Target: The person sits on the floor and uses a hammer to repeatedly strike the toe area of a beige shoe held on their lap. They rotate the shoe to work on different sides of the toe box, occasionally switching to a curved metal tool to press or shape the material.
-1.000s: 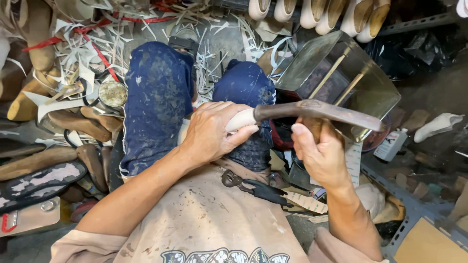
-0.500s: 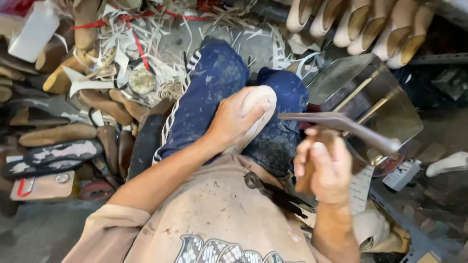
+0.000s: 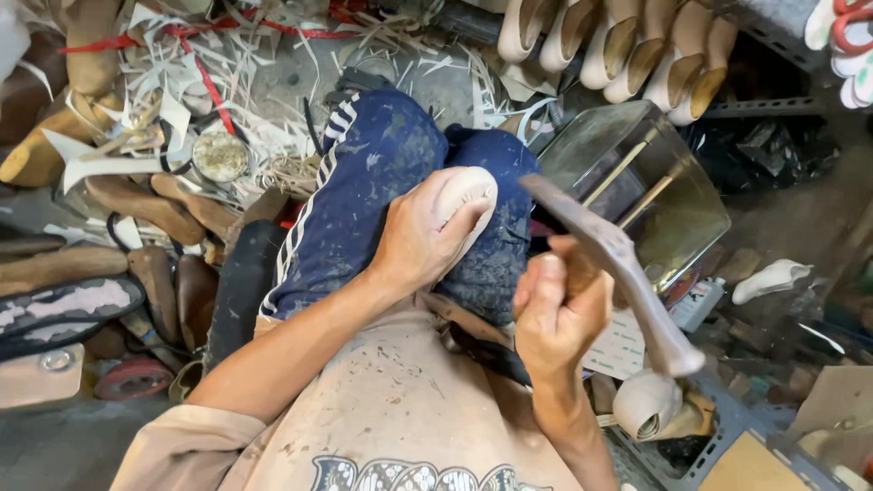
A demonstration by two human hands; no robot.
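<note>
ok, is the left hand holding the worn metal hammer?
No, the left hand presses a pale shoe form on the knee; the right hand holds the worn metal hammer.

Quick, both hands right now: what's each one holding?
Left hand: closed around the pale shoe last on the knee.
Right hand: closed on the hammer, raised.

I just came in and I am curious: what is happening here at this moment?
A person sits among shoe parts and leather scraps. The left hand presses a pale shoe form against the knee in blue trousers. The right hand grips a worn hammer-like tool, raised beside the form and not touching it. More pale forms hang on a rack above.
</note>
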